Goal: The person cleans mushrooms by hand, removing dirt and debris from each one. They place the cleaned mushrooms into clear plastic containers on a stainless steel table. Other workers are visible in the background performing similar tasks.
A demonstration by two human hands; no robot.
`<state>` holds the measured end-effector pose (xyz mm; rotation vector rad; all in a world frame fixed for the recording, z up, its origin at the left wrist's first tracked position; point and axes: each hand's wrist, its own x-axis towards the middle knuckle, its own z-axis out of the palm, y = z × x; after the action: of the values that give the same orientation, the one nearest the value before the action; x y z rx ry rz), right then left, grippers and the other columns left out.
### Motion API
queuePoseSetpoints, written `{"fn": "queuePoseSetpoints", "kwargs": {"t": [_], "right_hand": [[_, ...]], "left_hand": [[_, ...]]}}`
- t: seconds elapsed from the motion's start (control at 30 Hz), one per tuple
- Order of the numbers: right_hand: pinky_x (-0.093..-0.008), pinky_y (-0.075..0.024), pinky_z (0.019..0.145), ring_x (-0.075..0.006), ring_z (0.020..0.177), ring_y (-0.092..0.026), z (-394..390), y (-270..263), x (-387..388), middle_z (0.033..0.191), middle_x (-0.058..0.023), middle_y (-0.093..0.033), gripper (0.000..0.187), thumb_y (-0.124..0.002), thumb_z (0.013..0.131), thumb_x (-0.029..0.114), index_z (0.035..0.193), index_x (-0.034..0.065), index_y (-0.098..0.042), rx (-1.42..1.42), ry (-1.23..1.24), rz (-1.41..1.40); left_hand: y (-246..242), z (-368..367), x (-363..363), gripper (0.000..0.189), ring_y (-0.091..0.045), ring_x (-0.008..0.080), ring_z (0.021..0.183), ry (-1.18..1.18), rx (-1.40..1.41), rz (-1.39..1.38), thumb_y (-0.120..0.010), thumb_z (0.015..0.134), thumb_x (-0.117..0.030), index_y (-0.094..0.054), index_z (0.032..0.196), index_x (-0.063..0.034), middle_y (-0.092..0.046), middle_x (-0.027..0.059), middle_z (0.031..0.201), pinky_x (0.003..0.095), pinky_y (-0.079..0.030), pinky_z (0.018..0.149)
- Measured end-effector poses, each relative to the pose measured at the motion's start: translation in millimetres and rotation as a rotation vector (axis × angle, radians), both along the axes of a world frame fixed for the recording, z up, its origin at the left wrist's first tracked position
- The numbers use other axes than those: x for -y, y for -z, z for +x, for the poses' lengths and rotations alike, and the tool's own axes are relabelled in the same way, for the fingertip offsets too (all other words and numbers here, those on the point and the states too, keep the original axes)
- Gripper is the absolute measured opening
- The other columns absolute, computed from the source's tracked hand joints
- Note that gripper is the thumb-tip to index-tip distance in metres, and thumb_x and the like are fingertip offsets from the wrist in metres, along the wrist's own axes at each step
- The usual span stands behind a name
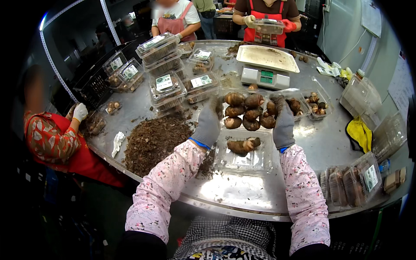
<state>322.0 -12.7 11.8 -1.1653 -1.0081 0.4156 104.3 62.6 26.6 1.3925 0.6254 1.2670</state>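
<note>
My left hand [208, 122], in a grey dotted work glove, grips the left side of a clear plastic clamshell box [222, 125]. My right hand [283, 122], gloved alike, grips its right side. Several brown taro corms [252, 114] lie in rows inside the box. Nearer to me is a clear plastic tray part [265, 156] with one long, curved corm [243, 146] on it; whether it is joined to the box I cannot tell. Beyond the box stands a digital scale [250, 78] under a cream tray [268, 58]. My fingertips are partly hidden.
Brown fibrous debris [152, 143] is heaped at left, near stacked labelled boxes [167, 86]. Open boxes with corms [318, 105], a yellow glove [359, 133] and more packed boxes [352, 183] lie at right. Co-workers stand at left [55, 139] and across the metal table [240, 198].
</note>
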Motion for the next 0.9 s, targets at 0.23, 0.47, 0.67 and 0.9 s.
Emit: {"fn": "queuePoseSetpoints", "kwargs": {"t": [0.23,0.47,0.67,0.9], "right_hand": [[-0.0323,-0.0495,0.091,-0.0258,0.107,-0.058,-12.8,17.6,61.8,0.12,-0.0198,-0.056,0.041,-0.041,0.097,-0.001,0.137,-0.0061,-0.042,0.492,0.259,0.116],[-0.0323,-0.0506,0.082,-0.0192,0.091,-0.063,-25.6,1.6,91.3,0.108,-0.0116,-0.063,0.04,-0.054,0.095,0.019,0.127,-0.0032,-0.049,-0.018,-0.095,-0.109],[-0.0359,-0.0466,0.09,-0.0313,0.104,-0.06,-17.0,7.5,99.9,0.114,-0.0223,-0.062,0.044,-0.056,0.095,0.029,0.123,-0.0054,-0.053,0.338,0.132,-0.444],[-0.0407,-0.0493,0.082,-0.0307,0.094,-0.06,-8.5,-19.9,204.2,0.106,-0.0186,-0.061,0.046,-0.063,0.088,0.032,0.119,-0.0013,-0.057,0.952,0.265,-0.592]], "left_hand": [[11.2,-11.2,27.7,0.04,-0.057,0.0147,0.081,0.118,0.419,-0.298,-0.049,0.101,-0.033,-0.059,0.114,0.0037,-0.061,0.008,0.099,0.0302,-0.052,0.079],[29.8,-27.3,60.6,0.039,-0.056,0.0193,0.105,-0.133,-0.042,0.191,-0.041,0.103,-0.023,-0.05,0.131,0.0024,-0.057,0.0111,0.122,0.0309,-0.045,0.097],[3.5,-69.2,39.8,0.02,-0.056,0.0188,0.081,-0.591,-0.776,0.441,-0.057,0.095,-0.023,-0.068,0.092,-0.0069,-0.063,0.0046,0.085,0.0338,-0.041,0.079],[-32.1,-133.8,52.0,0.024,-0.049,0.0173,0.059,-0.674,-1.383,0.922,-0.06,0.092,-0.024,-0.063,0.113,-0.0119,-0.05,0.0019,0.058,0.0382,-0.04,0.068]]}}
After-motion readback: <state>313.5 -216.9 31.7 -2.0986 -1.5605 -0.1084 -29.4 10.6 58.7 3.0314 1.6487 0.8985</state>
